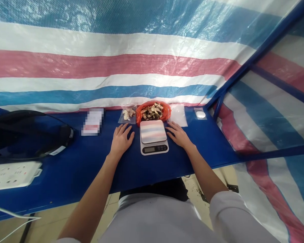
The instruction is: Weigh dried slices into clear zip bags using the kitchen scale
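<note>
On the blue counter (86, 168), a white kitchen scale (154, 138) is being flanked by the person's two grips, palms down. By the left grip (121, 140) nothing is being held; its fingers are lying loosely spread, just beside the scale. By the right grip (177, 135) nothing is being held either; its fingers are pointing loosely toward the scale's right edge, and whether this edge is being touched cannot be judged. Just behind the scale, dried slices (153, 110) are being contained by a red-orange bag (139, 115). To its left a small clear bag (121, 118) of pale pieces (128, 114) is lying, and to its right a flat clear bag (179, 114), near the right fingertips.

Should the soft folds of the red-orange bag be leaning on the platform (153, 131), a false weight could be given. By a careless push from the right grip, the scale could be shifted. Slices could also be spilled if the bag were being knocked, since only thin plastic is supporting them. On the display (149, 149) no digits are being made out.
</note>
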Demonstrator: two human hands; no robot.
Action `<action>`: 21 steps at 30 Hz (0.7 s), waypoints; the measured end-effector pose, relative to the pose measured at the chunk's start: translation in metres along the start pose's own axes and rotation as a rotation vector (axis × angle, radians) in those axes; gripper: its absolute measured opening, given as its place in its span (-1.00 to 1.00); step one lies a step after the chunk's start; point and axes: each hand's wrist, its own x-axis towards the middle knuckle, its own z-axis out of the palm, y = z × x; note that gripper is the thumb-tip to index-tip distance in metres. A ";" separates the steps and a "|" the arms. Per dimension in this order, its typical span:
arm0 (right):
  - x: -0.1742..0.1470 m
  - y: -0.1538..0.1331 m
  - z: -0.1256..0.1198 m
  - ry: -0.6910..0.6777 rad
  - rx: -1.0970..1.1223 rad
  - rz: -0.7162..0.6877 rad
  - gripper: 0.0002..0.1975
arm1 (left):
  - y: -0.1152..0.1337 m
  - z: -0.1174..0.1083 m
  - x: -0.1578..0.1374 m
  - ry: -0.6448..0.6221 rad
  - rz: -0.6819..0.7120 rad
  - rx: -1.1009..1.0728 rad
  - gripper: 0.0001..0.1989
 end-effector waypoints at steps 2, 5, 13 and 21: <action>0.000 0.001 0.002 -0.013 0.004 0.004 -0.62 | 0.002 0.001 -0.003 -0.042 -0.010 0.042 -0.58; 0.000 0.002 0.004 -0.026 0.014 0.012 -0.61 | 0.005 0.001 -0.004 -0.097 -0.031 0.075 -0.55; 0.000 0.003 0.006 -0.029 0.004 0.002 -0.61 | 0.008 0.001 -0.001 -0.157 -0.067 0.107 -0.49; 0.001 -0.001 0.002 0.021 0.012 -0.014 -0.65 | 0.005 0.000 0.001 -0.081 -0.080 0.072 -0.54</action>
